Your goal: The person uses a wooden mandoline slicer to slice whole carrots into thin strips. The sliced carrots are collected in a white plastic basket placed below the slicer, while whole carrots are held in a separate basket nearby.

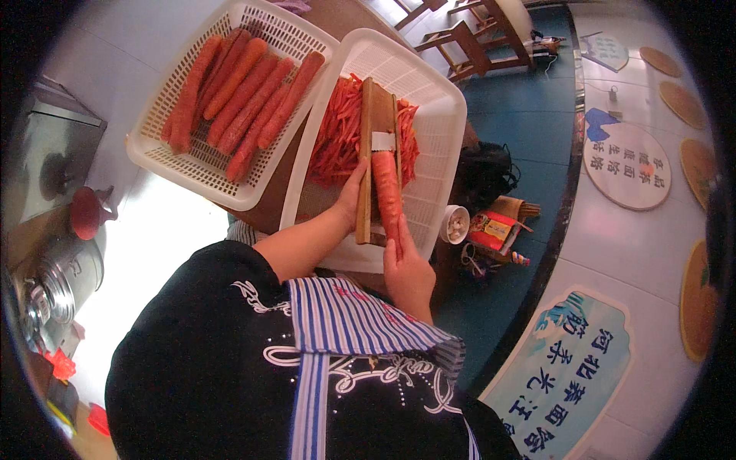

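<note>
A wooden grater board [379, 112] with a metal blade plate [383, 141] slants over a white plastic basket [451, 155]. My left hand [351, 198] grips the board's left edge, fingers partly hidden behind it. A peeled carrot [387, 187] lies lengthwise along the board, its far end at the blade. My right hand [407, 270] is closed around the carrot's near end. Shredded carrot [339, 132] is heaped in the basket, under and on both sides of the board.
To the left, a second white basket [230, 198] holds several whole carrots [247, 98]. A small white bowl of garlic cloves [456, 224] and a red box [491, 230] stand right of the shred basket. Wooden chairs [466, 52] are farther back; a lidded metal pot [69, 282] is far left.
</note>
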### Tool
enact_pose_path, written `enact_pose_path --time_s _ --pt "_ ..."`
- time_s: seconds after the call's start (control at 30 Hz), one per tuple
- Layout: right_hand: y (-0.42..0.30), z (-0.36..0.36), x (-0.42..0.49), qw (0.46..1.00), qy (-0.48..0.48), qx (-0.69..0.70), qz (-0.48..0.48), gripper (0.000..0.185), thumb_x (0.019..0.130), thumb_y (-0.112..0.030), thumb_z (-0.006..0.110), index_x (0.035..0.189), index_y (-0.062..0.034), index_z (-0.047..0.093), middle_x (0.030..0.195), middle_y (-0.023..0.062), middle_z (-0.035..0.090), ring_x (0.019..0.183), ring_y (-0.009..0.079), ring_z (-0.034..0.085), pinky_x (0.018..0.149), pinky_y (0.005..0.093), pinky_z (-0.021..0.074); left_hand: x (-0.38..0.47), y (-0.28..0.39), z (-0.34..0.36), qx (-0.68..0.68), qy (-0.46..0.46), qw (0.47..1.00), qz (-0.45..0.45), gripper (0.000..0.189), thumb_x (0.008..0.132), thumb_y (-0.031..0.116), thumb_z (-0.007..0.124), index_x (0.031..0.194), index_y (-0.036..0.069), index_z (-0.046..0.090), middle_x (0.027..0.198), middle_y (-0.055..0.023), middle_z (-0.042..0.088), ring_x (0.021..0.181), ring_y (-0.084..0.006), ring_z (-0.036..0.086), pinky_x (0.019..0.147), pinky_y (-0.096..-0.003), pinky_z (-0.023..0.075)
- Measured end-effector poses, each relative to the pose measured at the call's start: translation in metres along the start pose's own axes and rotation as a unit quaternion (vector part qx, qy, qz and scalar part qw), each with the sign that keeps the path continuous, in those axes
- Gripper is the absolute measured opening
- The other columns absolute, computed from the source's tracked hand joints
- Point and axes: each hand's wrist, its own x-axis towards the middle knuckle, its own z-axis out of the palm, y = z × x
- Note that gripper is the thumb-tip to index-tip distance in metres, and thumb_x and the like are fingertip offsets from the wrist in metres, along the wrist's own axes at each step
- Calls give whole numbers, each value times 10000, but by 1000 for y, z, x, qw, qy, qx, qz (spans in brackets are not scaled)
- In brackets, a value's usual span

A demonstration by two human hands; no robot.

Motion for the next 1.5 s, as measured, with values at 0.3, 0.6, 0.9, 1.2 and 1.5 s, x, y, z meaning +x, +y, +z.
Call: enact_pose_path --time_s 0.3,0.6,0.9,1.2,1.5 --pt "-13 26 49 997 65 0 -50 491 925 -323 510 1398 -205 458 734 203 661 638 363 657 571 461 515 5 1 -3 -20 30 997 61 644 900 616 468 1292 105 489 1145 -120 581 1050 -281 569 938 -421 459" --pt "-20 17 154 992 50 76 -85 401 954 -326 467 1315 -171 545 1044 246 635 932 398 633 779 445 504 4 2 1 39 50 998 20 741 847 686 495 1357 150 459 1243 -92 567 1138 -279 545 971 -466 437" --pt "-1 4 7 999 8 -48 -10 490 934 -338 492 1407 -216 447 695 185 655 611 353 656 553 464 513 3 0 11 -17 21 1000 15 679 886 646 455 1236 65 498 1052 -200 611 904 -357 630 834 -483 527" --pt "-30 16 66 999 11 -28 17 475 932 -336 482 1395 -232 461 771 216 666 697 377 663 622 475 518 8 3 -3 -38 8 998 45 583 943 549 435 1313 99 467 1170 -123 590 1066 -285 582 936 -429 478" --pt "-31 16 188 994 45 102 9 468 919 -343 498 1351 -165 516 1113 215 645 1028 362 623 884 422 484 1 0 22 1 -8 1000 4 660 917 613 423 1373 138 438 1293 -98 550 1170 -290 540 996 -467 431"
